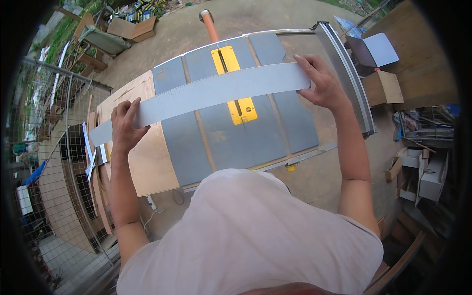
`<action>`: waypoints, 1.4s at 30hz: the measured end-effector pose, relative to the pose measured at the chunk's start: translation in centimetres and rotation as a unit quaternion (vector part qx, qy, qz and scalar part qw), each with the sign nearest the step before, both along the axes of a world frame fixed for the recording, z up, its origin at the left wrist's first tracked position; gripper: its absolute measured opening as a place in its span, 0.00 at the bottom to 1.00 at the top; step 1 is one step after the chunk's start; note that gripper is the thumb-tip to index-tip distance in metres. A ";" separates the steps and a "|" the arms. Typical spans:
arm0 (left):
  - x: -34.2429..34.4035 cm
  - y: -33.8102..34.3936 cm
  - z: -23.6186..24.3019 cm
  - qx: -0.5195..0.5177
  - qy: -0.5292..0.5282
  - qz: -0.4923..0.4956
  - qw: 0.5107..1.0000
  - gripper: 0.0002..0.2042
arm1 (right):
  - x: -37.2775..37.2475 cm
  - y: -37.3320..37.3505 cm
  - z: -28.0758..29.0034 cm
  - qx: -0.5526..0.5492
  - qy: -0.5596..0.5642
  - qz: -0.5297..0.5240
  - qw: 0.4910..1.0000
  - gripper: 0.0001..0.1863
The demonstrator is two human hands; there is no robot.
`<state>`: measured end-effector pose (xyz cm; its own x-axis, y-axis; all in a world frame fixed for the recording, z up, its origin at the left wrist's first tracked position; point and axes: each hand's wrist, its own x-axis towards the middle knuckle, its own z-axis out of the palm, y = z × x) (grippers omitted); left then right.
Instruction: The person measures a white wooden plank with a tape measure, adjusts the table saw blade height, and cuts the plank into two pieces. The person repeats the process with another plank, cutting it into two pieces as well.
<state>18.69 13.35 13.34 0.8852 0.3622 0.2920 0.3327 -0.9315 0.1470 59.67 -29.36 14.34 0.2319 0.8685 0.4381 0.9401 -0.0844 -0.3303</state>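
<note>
A long, narrow, pale grey-white strip of board (221, 91) spans the view from left to right, above a table saw. My left hand (127, 127) grips it near its left end, thumb below and fingers over the upper edge. At its right end, my right hand (322, 82) is closed on the strip between thumb and fingers. Beneath lies the saw's grey top (189, 145), with a yellow insert plate (242, 112) partly hidden by the strip. Both hands are raised over the saw, and I cannot tell whether the strip touches its surface.
A plywood panel (153, 164) adjoins the saw's left side. The metal fence (346, 78) runs along its right side. Behind stands an orange pipe (210, 27). Wire mesh fencing (59, 108) is at left. Cardboard boxes (132, 29) and a wooden board (420, 59) lie farther out.
</note>
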 end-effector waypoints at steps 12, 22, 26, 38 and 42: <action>-3.4 -2.2 -6.0 0.278 -0.304 0.006 0.911 0.39 | -4.7 -2.4 -2.4 0.253 -0.344 -0.068 0.902 0.28; -3.7 -2.3 -5.3 0.293 -0.301 0.016 0.907 0.38 | -4.5 -2.2 -2.6 0.264 -0.359 -0.064 0.893 0.27; -4.1 -2.3 -5.4 0.295 -0.294 0.009 0.909 0.39 | -4.7 -2.3 -2.9 0.258 -0.354 -0.065 0.897 0.28; -4.7 -2.8 -5.4 0.297 -0.286 0.014 0.911 0.39 | -5.1 -2.5 -3.5 0.253 -0.349 -0.066 0.900 0.29; -4.9 -3.0 -5.4 0.296 -0.282 0.014 0.913 0.39 | -5.2 -2.5 -3.6 0.255 -0.345 -0.063 0.901 0.29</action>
